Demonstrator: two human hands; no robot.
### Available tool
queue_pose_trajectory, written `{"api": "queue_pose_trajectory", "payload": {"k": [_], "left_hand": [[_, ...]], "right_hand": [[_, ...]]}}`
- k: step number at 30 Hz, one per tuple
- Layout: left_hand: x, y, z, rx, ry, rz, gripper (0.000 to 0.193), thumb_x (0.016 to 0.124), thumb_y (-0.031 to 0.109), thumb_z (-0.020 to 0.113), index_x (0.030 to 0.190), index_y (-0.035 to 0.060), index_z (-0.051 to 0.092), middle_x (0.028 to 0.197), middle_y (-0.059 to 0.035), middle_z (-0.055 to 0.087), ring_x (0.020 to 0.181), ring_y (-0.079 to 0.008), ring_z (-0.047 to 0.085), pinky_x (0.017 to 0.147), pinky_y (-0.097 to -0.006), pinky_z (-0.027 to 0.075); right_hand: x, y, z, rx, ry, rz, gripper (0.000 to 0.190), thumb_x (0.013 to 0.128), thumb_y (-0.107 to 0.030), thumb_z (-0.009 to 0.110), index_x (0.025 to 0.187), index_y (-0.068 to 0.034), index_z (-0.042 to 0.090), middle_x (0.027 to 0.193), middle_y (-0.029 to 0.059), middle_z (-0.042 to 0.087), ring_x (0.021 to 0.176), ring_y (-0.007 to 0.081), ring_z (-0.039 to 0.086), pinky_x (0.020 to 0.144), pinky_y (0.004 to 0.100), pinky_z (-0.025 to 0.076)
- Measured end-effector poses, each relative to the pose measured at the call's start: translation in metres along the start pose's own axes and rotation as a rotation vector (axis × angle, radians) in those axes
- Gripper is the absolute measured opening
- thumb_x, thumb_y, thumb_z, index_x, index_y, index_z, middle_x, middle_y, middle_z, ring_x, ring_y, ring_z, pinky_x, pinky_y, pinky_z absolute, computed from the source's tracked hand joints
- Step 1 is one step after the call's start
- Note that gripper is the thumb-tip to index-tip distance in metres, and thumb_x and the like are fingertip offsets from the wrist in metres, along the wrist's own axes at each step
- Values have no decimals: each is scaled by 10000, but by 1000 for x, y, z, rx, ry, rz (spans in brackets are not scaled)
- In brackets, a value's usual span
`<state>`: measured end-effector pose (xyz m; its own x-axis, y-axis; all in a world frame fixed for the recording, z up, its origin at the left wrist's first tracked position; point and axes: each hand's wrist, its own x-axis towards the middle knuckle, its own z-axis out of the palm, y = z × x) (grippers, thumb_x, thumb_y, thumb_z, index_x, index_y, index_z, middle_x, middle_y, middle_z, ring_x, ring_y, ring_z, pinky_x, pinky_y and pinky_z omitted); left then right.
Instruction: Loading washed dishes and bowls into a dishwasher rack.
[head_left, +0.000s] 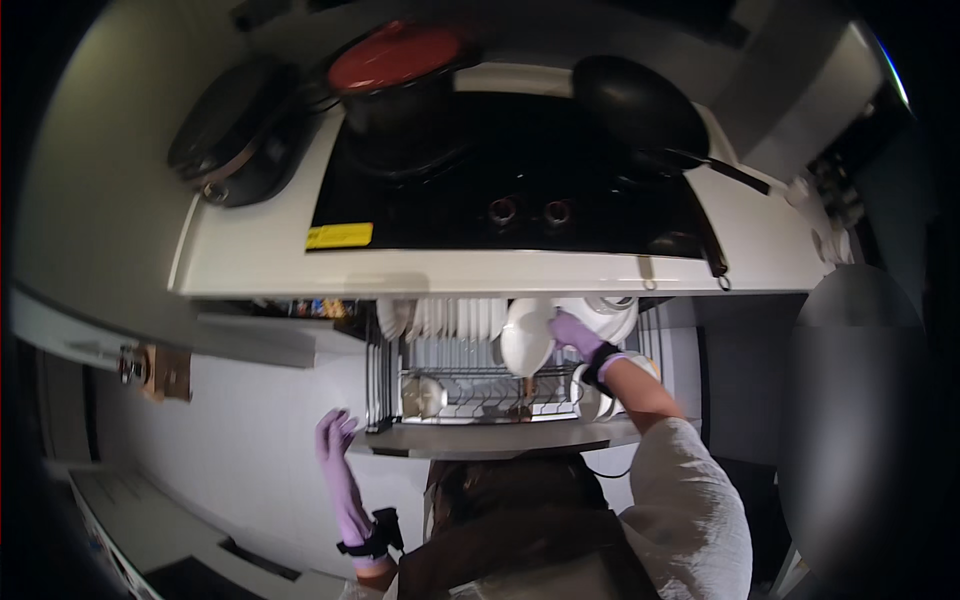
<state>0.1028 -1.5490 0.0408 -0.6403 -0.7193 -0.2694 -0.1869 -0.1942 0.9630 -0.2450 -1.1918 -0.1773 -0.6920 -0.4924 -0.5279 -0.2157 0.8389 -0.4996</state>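
Note:
My right hand (574, 332), in a purple glove, reaches into a pulled-out drawer with a wire dish rack (487, 371). Its fingers are at the right edge of a white oval dish (527, 337); whether they grip it cannot be told. White plates (457, 319) stand upright in a row to the left of that dish. More white dishes (615, 319) lie just beyond my right hand. My left hand (335, 435), gloved too, hangs left of the drawer front, its fingers slightly curled and holding nothing. A white bowl (424, 396) rests at the rack's near left, and white cups or bowls (592, 394) at the near right.
Above the drawer runs the white countertop edge (487, 281) with a black cooktop (465, 202). On it are a pot with a red lid (394, 56) and a black wok (637, 105). A dark appliance (240, 135) stands left. Another open drawer (262, 337) is beside the rack.

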Motion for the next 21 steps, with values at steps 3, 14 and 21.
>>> {"api": "queue_pose_trajectory", "payload": {"k": [3,14,21], "left_hand": [[-1,-37,-55,1,143,18,282,935,284,462,1063,39,517,1009,-106,571,934,-204,575,847,-323,470],[41,-47,-84,-35,-89,133,346,937,411,421,787,107,493,745,-49,519,676,-140,489,615,-296,426],[-18,6,-37,147,278,240,349,957,356,393,831,54,512,813,-81,541,789,-155,512,738,-305,439]], "right_hand": [[18,-75,32,-212,238,-38,307,804,-267,500,909,-27,659,934,178,652,912,308,626,793,415,488],[69,-134,57,118,644,121,405,854,-317,424,1098,-52,607,1136,187,585,1034,334,569,902,412,435],[-20,-155,33,183,177,-164,422,829,-331,434,1039,4,580,1014,224,604,952,357,579,839,417,439]]}}
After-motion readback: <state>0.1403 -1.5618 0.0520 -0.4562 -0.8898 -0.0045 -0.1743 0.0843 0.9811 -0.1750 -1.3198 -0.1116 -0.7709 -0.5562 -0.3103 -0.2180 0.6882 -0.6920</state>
